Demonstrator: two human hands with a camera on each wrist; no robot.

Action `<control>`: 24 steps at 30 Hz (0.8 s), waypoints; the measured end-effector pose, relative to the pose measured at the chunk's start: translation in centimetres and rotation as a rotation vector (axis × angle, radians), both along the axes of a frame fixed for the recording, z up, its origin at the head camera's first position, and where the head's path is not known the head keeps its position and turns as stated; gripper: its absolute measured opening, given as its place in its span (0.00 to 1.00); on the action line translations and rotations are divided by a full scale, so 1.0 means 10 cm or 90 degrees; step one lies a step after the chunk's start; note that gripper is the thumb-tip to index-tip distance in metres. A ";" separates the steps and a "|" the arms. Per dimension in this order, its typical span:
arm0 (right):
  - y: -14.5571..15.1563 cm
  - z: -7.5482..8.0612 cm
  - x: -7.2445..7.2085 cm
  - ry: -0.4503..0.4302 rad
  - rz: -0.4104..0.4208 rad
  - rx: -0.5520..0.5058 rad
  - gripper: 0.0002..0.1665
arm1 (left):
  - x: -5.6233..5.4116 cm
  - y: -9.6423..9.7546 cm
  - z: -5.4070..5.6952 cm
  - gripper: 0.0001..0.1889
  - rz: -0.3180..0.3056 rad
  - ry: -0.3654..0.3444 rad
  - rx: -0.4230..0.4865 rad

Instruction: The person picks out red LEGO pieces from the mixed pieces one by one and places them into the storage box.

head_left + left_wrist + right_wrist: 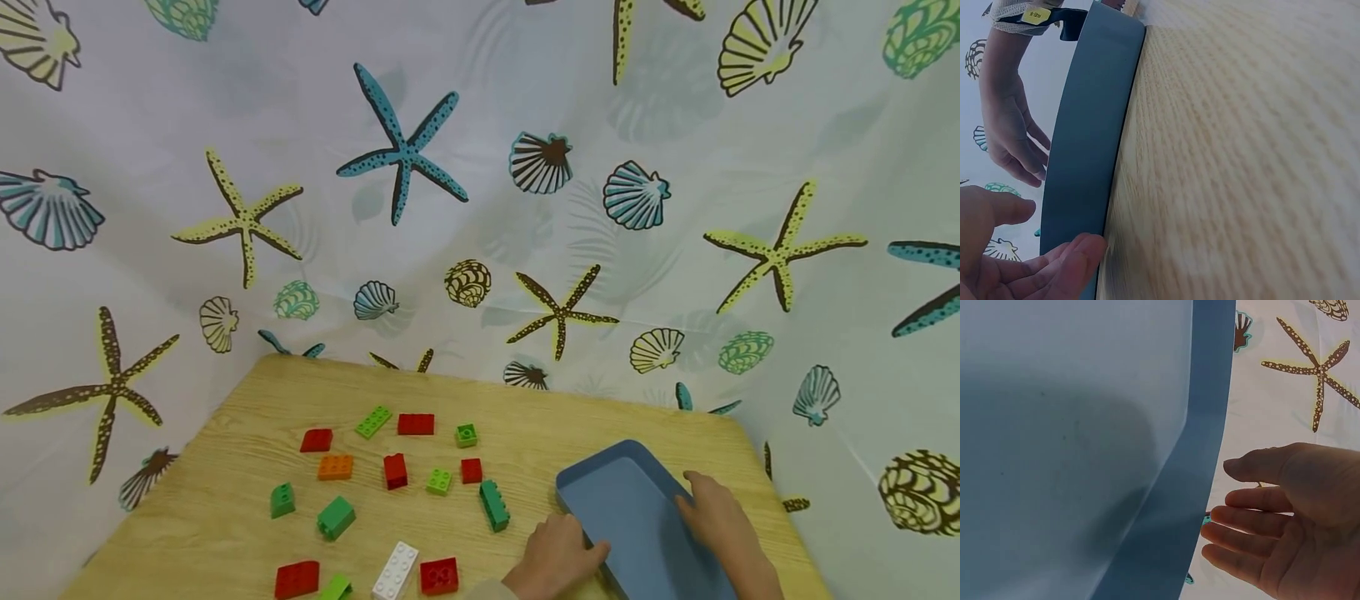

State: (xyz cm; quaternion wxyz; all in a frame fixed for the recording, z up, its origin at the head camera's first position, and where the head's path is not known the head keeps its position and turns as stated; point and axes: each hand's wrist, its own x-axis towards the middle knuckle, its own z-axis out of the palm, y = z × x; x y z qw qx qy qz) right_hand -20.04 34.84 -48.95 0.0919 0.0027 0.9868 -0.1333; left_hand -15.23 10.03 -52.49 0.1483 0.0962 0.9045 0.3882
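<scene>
A blue tray [633, 508] lies on the right side of the table, between my two hands, with nothing in it. My left hand [557, 554] is at its left side. In the left wrist view the fingertips [1088, 250] rest against the tray's outer wall [1088, 131], and the thumb stands apart from the fingers, off the wall. My right hand [716, 521] hovers by the opposite wall. Seen in the right wrist view, its fingers are loosely extended just outside the tray's rim [1207, 412], holding nothing.
Several toy bricks lie scattered left of the tray, among them a dark green brick [494, 505], a white brick [395, 571], a red brick [438, 576] and an orange brick [335, 467]. A sea-patterned curtain [480, 217] hangs behind the wooden table [210, 500].
</scene>
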 end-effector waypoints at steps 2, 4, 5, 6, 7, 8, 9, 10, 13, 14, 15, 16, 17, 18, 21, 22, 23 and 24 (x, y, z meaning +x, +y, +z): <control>0.00 -0.01 -0.01 0.000 0.007 -0.001 0.31 | 0.00 0.01 0.00 0.29 -0.003 0.000 -0.016; 0.00 -0.03 -0.01 0.000 0.014 0.000 0.30 | 0.00 0.01 0.01 0.29 -0.005 0.002 -0.030; 0.00 -0.03 -0.02 -0.001 0.016 0.001 0.30 | 0.00 0.02 0.01 0.29 -0.006 0.003 -0.034; 0.00 -0.03 -0.02 -0.002 0.017 0.002 0.30 | 0.00 0.02 0.02 0.29 -0.006 0.002 -0.035; 0.00 -0.02 -0.02 -0.003 0.019 0.003 0.30 | 0.00 0.02 0.02 0.29 -0.006 0.001 -0.037; -0.01 -0.02 -0.02 -0.004 0.020 0.005 0.30 | 0.00 0.02 0.02 0.29 -0.005 0.002 -0.038; -0.01 -0.02 -0.02 -0.004 0.020 0.006 0.29 | 0.00 0.02 0.02 0.29 -0.006 0.004 -0.039; -0.01 -0.02 -0.02 -0.004 0.021 0.007 0.29 | 0.00 0.02 0.02 0.29 -0.005 0.004 -0.038; 0.00 -0.02 -0.01 -0.005 0.026 0.008 0.26 | 0.00 0.03 0.02 0.29 -0.004 0.008 -0.037; 0.00 -0.03 -0.01 -0.007 0.026 0.007 0.26 | 0.00 0.03 0.02 0.29 -0.003 0.009 -0.038; 0.01 -0.03 -0.01 -0.009 0.029 0.006 0.25 | 0.00 0.03 0.02 0.29 -0.003 0.010 -0.040; 0.01 -0.04 -0.01 -0.009 0.033 0.006 0.25 | -0.01 0.04 0.02 0.29 -0.003 0.010 -0.042; 0.02 -0.04 -0.01 -0.010 0.036 0.007 0.24 | -0.01 0.04 0.02 0.29 -0.003 0.012 -0.043; 0.02 -0.04 -0.01 -0.009 0.039 0.006 0.23 | -0.01 0.04 0.02 0.29 -0.003 0.014 -0.044; 0.04 -0.04 -0.02 -0.009 0.048 0.009 0.22 | -0.01 0.03 0.02 0.29 -0.004 0.019 -0.037; 0.05 -0.03 -0.02 -0.007 0.050 0.010 0.21 | -0.01 0.03 0.02 0.29 -0.005 0.019 -0.032; 0.05 -0.03 -0.03 -0.007 0.053 0.010 0.20 | -0.01 0.03 0.01 0.29 -0.007 0.019 -0.029; 0.05 -0.02 -0.03 -0.006 0.055 0.010 0.19 | -0.01 0.03 0.01 0.29 -0.008 0.021 -0.030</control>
